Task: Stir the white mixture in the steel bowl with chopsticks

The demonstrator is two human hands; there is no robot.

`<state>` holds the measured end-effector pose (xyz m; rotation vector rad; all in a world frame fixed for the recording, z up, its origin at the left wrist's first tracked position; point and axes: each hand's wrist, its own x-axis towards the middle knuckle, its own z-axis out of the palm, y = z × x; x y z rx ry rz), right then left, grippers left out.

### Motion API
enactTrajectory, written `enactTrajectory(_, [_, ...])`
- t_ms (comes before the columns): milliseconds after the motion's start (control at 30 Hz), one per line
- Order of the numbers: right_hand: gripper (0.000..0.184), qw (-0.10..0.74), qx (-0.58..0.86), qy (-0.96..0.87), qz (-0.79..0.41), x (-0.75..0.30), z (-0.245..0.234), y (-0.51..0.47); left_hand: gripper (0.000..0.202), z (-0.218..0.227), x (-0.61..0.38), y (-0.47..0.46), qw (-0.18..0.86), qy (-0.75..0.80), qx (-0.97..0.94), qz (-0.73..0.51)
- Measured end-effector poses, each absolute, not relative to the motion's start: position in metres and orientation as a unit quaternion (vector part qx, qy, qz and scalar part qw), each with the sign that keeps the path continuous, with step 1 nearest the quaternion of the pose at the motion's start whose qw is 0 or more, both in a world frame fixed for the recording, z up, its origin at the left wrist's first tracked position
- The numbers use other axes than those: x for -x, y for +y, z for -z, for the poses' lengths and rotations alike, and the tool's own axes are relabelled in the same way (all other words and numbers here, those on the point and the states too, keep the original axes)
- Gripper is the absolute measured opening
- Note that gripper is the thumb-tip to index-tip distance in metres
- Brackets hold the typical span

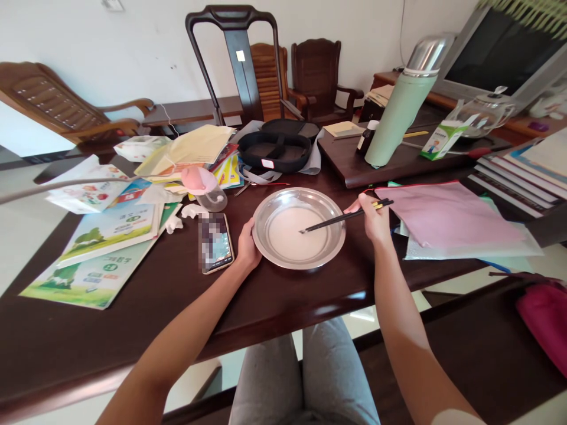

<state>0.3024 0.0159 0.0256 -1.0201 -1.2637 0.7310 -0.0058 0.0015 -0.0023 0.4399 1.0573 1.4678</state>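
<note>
A round metal basin (pixel 330 251) stands on the dark wooden table in front of me, with a milky white liquid (pixel 287 236) in its bottom. My left hand (pixel 250 243) grips the basin's left rim, its fingers partly hidden behind the metal. Between the fingers of my right hand (pixel 375 218) is a pair of black chopsticks (pixel 330 221) with gold bands near the top. The chopsticks slant down to the left over the right rim. Their tips touch the white liquid near the middle.
A phone (pixel 215 243) lies left of the basin, beside crumpled tissue and a pink-lidded cup (pixel 201 183). Books (pixel 101 254) cover the left side. Behind stand a black case (pixel 274 150) and a green thermos (pixel 398 112). A pink folder (pixel 452 215) lies to the right.
</note>
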Motion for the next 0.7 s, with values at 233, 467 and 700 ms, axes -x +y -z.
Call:
enactTrajectory(233, [0.056, 0.574, 0.431, -0.606, -0.344, -0.2984, -0.0303, 0.0117, 0.029, 0.0027, 0.0062, 0.0019, 0.593, 0.46, -0.187, -0.634])
enactTrajectory(467, [0.064, 0.587, 0.432, -0.582, -0.362, -0.2997, -0.0289, 0.0128, 0.028, 0.0008, 0.0049, 0.001, 0.59, 0.462, -0.184, -0.636])
enactTrajectory(700, [0.058, 0.605, 0.433, -0.575, -0.339, -0.2997, -0.029, 0.0141, 0.03, 0.0022, 0.0048, 0.0013, 0.586, 0.465, -0.193, -0.635])
